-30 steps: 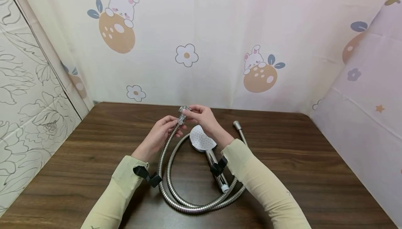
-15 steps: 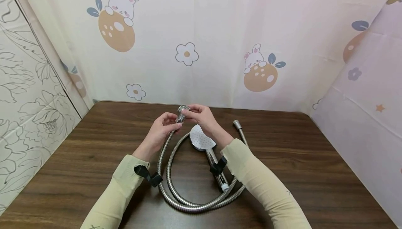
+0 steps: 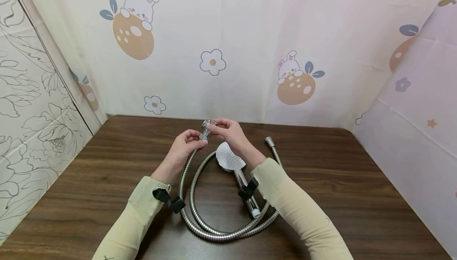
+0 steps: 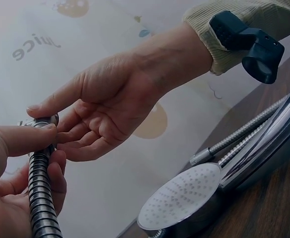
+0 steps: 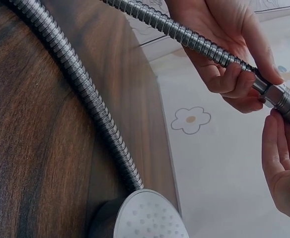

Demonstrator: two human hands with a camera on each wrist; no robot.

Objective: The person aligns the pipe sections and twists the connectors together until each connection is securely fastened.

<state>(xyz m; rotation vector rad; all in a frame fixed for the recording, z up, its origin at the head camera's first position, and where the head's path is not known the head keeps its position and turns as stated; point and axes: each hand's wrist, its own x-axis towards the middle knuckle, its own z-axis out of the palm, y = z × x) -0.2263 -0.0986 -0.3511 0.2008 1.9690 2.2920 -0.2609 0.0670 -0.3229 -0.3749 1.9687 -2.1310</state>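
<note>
Head view: the left grip (image 3: 181, 148) pinched a hose (image 3: 214, 238) near its end; the right grip (image 3: 233, 135) pinched a metal fitting (image 3: 206, 124) just beyond, both above the bench (image 3: 339, 180). Left wrist: a shower head (image 4: 182, 196) lay below the right grip. Right wrist: the nut (image 5: 274, 94) met the fitting between 2 grips; if either tilted, it could jam crooked.

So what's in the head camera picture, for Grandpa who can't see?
A person's left hand grips one end of a metal hose while their right hand pinches a metal fitting there. A shower head lies among the hose's loops on a brown table, before a bunny backdrop.
</note>
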